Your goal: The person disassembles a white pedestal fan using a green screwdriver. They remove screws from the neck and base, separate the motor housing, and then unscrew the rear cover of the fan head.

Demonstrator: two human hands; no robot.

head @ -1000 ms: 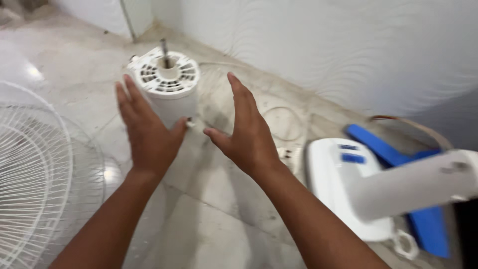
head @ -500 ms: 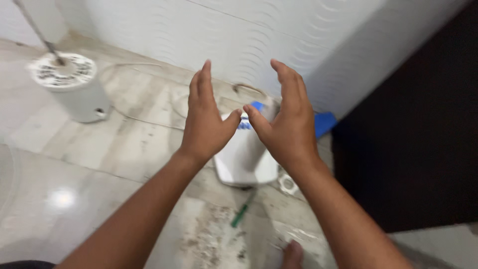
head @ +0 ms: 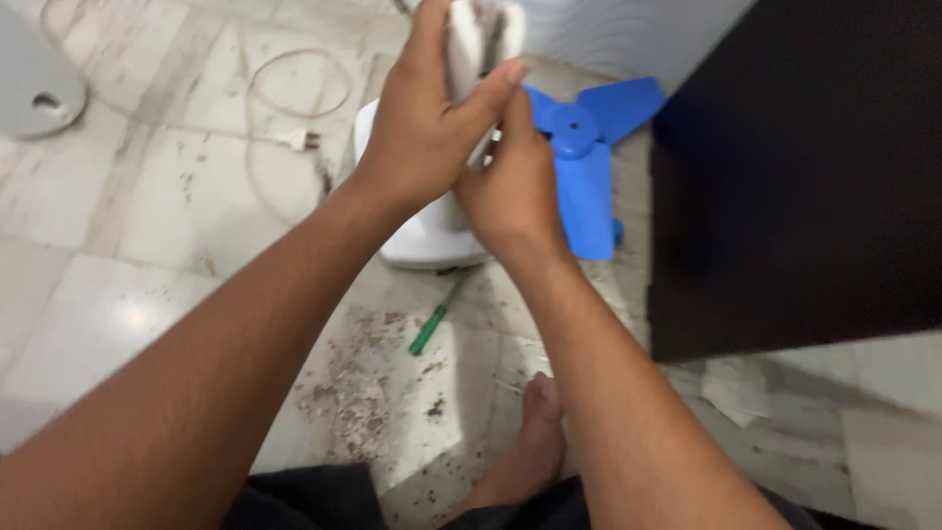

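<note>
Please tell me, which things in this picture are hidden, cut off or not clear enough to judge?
- White fan part, head view: the left hand wraps it, the top edge cuts it off, and it is blurred.
- White base, head view: both hands cover most of it.
- Right hand: its fingers lie behind the left hand, so its grip is unclear.
- Blue fan blade: one vane is partly behind the right hand.
- Grey object: cut by the left edge.

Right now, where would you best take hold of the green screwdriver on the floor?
Grip the screwdriver by its green handle, coming from above. It lies flat and slanted on the floor, clear of the white fan base and the foot, so its handle is open on both sides.
</note>
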